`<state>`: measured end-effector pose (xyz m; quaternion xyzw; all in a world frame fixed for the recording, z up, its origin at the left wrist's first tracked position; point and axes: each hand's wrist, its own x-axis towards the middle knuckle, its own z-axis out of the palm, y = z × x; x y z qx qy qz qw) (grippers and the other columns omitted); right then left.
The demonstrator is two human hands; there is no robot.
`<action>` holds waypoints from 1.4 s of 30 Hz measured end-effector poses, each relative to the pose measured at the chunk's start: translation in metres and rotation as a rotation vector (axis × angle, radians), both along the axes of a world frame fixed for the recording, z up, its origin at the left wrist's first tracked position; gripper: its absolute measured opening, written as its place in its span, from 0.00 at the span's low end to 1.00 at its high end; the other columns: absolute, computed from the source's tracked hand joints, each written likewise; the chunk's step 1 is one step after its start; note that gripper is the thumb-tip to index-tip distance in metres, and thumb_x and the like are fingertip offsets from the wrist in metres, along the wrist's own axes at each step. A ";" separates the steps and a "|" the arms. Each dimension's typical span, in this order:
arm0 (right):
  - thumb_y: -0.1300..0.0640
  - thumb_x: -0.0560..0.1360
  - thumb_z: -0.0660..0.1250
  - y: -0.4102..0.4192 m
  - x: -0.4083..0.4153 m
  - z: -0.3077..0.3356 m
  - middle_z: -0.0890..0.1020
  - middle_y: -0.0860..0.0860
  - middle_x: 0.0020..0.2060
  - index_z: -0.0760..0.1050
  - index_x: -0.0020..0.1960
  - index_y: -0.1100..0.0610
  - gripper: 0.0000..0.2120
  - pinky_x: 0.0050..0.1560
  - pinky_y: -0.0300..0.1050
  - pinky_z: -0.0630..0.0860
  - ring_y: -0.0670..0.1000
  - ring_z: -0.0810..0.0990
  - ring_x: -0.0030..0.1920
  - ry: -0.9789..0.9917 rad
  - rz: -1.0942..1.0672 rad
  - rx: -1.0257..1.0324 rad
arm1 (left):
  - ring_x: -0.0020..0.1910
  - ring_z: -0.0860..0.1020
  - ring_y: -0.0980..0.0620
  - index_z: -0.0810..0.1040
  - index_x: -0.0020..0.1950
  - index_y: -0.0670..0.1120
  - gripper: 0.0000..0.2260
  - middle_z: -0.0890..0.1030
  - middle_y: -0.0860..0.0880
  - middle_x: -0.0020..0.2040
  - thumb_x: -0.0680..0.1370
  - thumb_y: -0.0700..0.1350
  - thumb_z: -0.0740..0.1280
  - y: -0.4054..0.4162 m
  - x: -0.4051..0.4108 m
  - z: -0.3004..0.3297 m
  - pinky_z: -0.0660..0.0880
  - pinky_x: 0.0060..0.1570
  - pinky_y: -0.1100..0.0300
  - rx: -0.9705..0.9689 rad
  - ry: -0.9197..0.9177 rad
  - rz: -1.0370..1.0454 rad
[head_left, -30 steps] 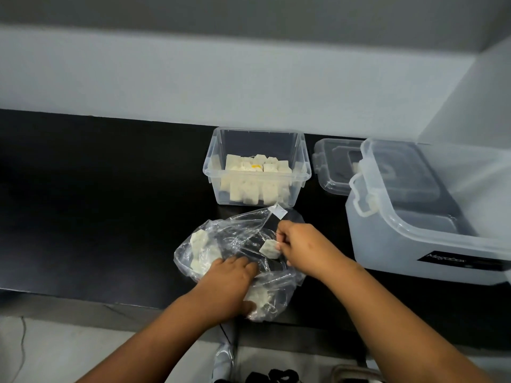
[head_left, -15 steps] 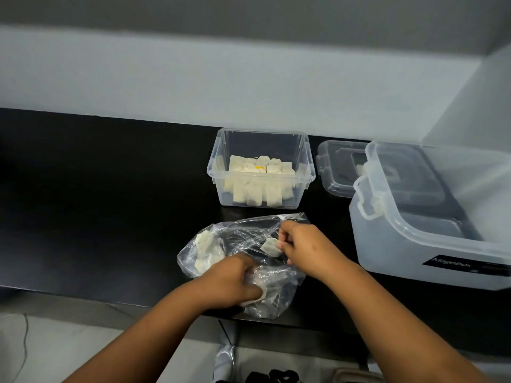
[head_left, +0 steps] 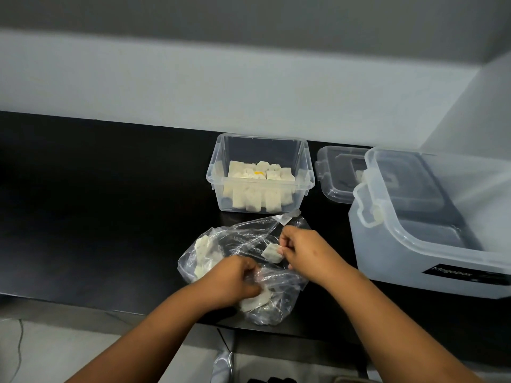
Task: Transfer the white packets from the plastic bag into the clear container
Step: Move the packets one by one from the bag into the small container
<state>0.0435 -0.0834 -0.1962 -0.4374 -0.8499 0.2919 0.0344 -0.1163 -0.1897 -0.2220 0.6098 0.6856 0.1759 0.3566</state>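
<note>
Head view: the plastic bag point(head_left: 243, 261) is lying on the black counter point(head_left: 96, 217), just in front of the clear container point(head_left: 260, 172) holding white packets. The right hand point(head_left: 307, 254) is pinching one white packet point(head_left: 272, 252) above the bag; the left hand point(head_left: 232, 280) is gripping the bag's crumpled plastic.
</note>
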 end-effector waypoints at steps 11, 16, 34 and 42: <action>0.57 0.77 0.66 0.003 0.002 -0.001 0.80 0.49 0.36 0.72 0.43 0.53 0.05 0.42 0.50 0.81 0.49 0.82 0.37 0.009 0.008 -0.018 | 0.44 0.80 0.54 0.83 0.49 0.45 0.19 0.84 0.51 0.46 0.80 0.52 0.56 0.006 -0.010 0.008 0.76 0.47 0.61 -0.088 -0.372 0.240; 0.56 0.77 0.66 0.007 0.001 0.004 0.81 0.51 0.37 0.73 0.44 0.53 0.04 0.44 0.51 0.81 0.50 0.83 0.38 -0.004 0.026 -0.021 | 0.35 0.78 0.60 0.82 0.44 0.47 0.04 0.83 0.50 0.38 0.77 0.44 0.69 0.017 -0.008 0.005 0.76 0.42 0.62 0.109 -0.168 0.286; 0.55 0.75 0.69 0.057 -0.025 0.105 0.82 0.49 0.38 0.76 0.44 0.52 0.03 0.45 0.49 0.79 0.48 0.82 0.38 0.165 0.057 0.184 | 0.38 0.81 0.47 0.81 0.45 0.49 0.03 0.82 0.50 0.39 0.76 0.41 0.69 0.092 -0.039 0.100 0.80 0.42 0.51 0.413 -0.237 0.246; 0.56 0.75 0.69 0.107 -0.060 0.133 0.82 0.49 0.38 0.79 0.46 0.56 0.04 0.37 0.41 0.70 0.48 0.79 0.40 0.158 -0.011 0.262 | 0.35 0.79 0.50 0.78 0.44 0.44 0.05 0.81 0.44 0.40 0.75 0.35 0.66 0.140 -0.086 0.130 0.82 0.38 0.53 0.460 -0.237 0.291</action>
